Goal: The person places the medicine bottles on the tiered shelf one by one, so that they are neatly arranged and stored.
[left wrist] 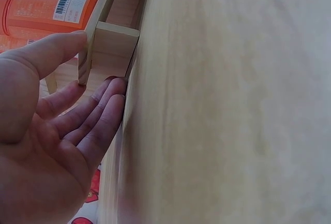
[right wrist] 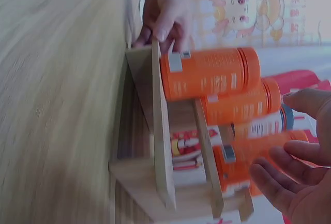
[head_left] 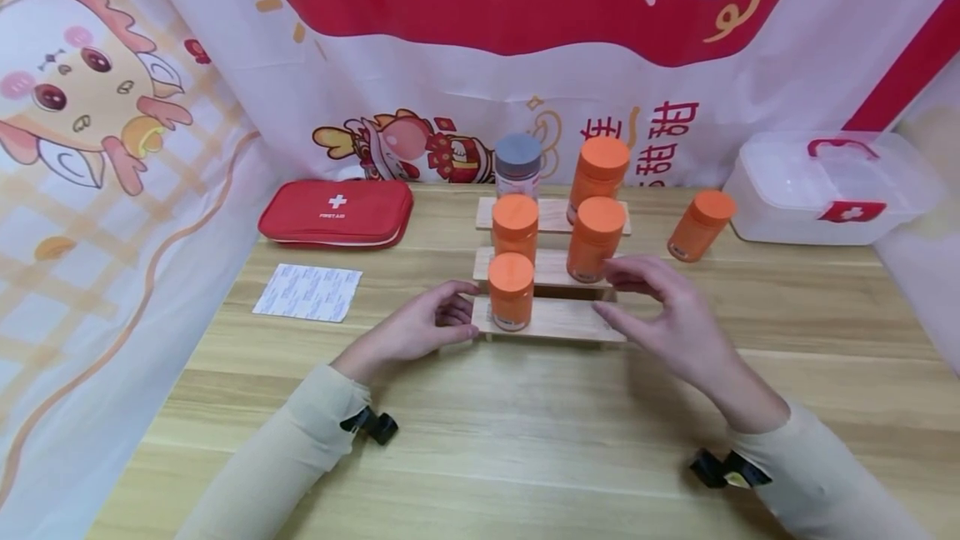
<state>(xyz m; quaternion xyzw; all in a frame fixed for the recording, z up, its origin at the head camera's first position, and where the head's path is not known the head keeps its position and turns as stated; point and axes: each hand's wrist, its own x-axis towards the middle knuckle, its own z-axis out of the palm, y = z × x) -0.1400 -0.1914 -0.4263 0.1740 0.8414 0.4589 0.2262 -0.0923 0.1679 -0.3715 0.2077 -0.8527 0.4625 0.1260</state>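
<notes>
A three-step wooden rack (head_left: 566, 319) stands on the table with several orange bottles on it. At its left end my left hand (head_left: 431, 319) pinches the end of the lowest board, thumb and index finger on either side of the wood (left wrist: 89, 53). An orange bottle (head_left: 512, 294) stands at the left of that step. Behind are another orange bottle (head_left: 515, 223) and, on the middle step's right, a third bottle (head_left: 596, 240). My right hand (head_left: 667, 315) hovers by the rack's right end with thumb and fingers spread, fingertips near that third bottle, holding nothing.
On the top step stand a grey-capped bottle (head_left: 517, 161) and an orange bottle (head_left: 600, 169). Another orange bottle (head_left: 701, 225) is on the table at right, before a white first-aid box (head_left: 832, 190). Left lie a red first-aid pouch (head_left: 335, 212) and a printed white packet (head_left: 308, 292).
</notes>
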